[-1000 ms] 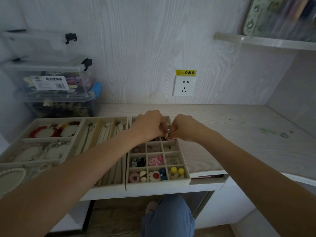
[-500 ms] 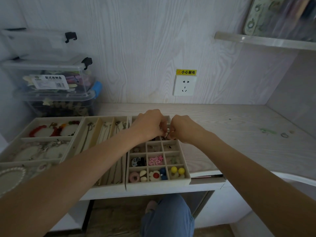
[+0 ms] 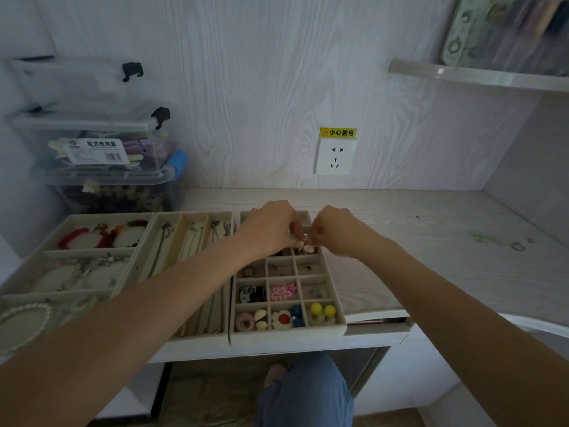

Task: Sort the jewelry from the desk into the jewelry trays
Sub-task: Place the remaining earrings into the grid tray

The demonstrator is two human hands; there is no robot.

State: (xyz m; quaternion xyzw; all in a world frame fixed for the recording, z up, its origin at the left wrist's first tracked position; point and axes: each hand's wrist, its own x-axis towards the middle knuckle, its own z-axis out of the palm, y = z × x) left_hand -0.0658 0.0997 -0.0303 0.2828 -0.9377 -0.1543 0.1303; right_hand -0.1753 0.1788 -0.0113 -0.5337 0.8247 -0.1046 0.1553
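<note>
Left hand (image 3: 271, 229) and right hand (image 3: 335, 231) each hold a pinching grip on one small earring (image 3: 305, 238) above the grid tray's (image 3: 335, 291) back cells, where a slip could drop it into the wrong compartment or onto the counter (image 3: 431, 241).

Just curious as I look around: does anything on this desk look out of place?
Yes. A few small rings and a green bit lie loose on the desk at far right, away from the trays.
</note>
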